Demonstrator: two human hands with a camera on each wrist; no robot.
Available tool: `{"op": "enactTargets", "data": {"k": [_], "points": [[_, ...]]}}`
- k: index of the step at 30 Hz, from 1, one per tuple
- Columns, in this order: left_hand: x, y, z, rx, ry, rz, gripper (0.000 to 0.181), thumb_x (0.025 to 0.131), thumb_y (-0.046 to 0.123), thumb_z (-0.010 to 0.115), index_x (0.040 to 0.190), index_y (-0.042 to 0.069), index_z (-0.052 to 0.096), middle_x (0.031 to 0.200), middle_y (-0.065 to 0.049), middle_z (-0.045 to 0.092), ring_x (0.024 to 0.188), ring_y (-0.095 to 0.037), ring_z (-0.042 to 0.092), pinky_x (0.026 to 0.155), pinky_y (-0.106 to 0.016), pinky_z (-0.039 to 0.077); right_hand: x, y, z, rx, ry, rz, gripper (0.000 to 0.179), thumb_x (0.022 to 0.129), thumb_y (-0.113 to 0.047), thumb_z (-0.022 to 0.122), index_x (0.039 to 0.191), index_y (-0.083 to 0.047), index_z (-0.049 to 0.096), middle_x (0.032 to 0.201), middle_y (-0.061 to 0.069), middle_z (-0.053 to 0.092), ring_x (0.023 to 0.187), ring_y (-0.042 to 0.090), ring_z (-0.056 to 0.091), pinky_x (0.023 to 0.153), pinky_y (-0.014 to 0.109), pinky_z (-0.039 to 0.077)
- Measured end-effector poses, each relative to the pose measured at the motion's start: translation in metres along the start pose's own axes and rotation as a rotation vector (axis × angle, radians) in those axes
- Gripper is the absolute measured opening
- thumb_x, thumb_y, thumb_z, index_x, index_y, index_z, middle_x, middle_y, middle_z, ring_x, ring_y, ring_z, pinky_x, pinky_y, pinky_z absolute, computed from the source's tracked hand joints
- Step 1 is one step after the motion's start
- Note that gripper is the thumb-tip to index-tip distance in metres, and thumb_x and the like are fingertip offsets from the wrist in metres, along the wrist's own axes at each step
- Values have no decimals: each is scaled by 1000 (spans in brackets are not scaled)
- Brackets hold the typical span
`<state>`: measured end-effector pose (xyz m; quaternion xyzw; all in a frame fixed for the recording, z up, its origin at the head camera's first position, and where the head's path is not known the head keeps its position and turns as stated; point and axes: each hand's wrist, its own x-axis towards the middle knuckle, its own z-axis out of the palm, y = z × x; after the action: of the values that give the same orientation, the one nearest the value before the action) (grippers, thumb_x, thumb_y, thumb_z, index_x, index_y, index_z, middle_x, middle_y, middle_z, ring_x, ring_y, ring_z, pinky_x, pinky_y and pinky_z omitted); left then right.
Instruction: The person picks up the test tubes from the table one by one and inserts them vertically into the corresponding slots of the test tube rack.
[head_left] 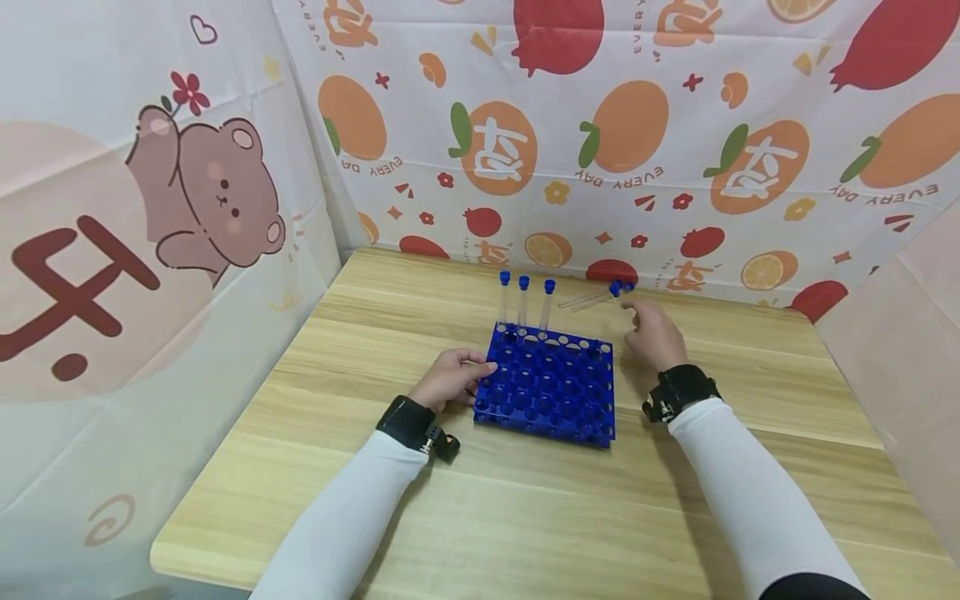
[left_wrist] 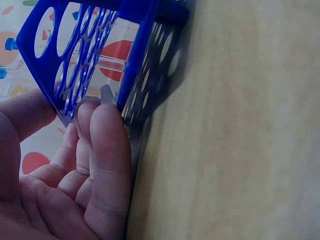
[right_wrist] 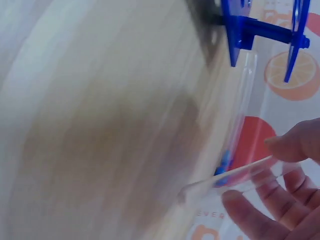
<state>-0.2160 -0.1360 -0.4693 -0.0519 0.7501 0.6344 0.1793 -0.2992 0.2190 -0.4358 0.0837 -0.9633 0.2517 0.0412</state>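
Observation:
A blue test tube rack stands on the table. Its left side is gripped by my left hand, thumb on the top plate and fingers lower at the side, as the left wrist view shows. Three clear test tubes with blue caps stand upright in the rack's back row, toward the left. My right hand is beyond the rack's back right corner. In the right wrist view it pinches a clear test tube between thumb and fingers, the rounded end sticking out past the fingertips.
More blue-capped test tubes lie on the table behind the rack, close to my right hand. The wooden table meets a fruit-print cloth at the back. A bear-print cloth hangs on the left.

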Motion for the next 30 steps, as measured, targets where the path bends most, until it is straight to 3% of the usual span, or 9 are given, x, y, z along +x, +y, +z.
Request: {"op": "enactTargets", "data": {"k": [8, 19, 30], "points": [[-1, 0, -1, 10, 1, -1, 26, 92, 23, 70, 110, 4, 63, 84, -2, 62, 59, -12, 56, 50, -26, 56, -2, -12, -3, 17, 107, -79, 40, 93, -20, 67, 131, -10, 58, 95, 13, 56, 81, 29, 53, 62, 37, 43], [-1, -2, -1, 11, 2, -6, 27, 92, 25, 70, 109, 5, 63, 85, -3, 63, 60, -13, 56, 50, -26, 55, -2, -28, -6, 53, 266, -171, 35, 92, -33, 70, 119, -11, 64, 89, 10, 63, 81, 27, 62, 68, 42, 53], [-3, 0, -1, 7, 1, 8, 26, 92, 24, 70, 110, 5, 63, 83, -2, 63, 59, -12, 56, 50, -26, 56, -6, -44, -11, 112, 375, -231, 39, 89, -45, 70, 107, -10, 66, 88, 9, 66, 78, 24, 61, 69, 38, 56]]}}
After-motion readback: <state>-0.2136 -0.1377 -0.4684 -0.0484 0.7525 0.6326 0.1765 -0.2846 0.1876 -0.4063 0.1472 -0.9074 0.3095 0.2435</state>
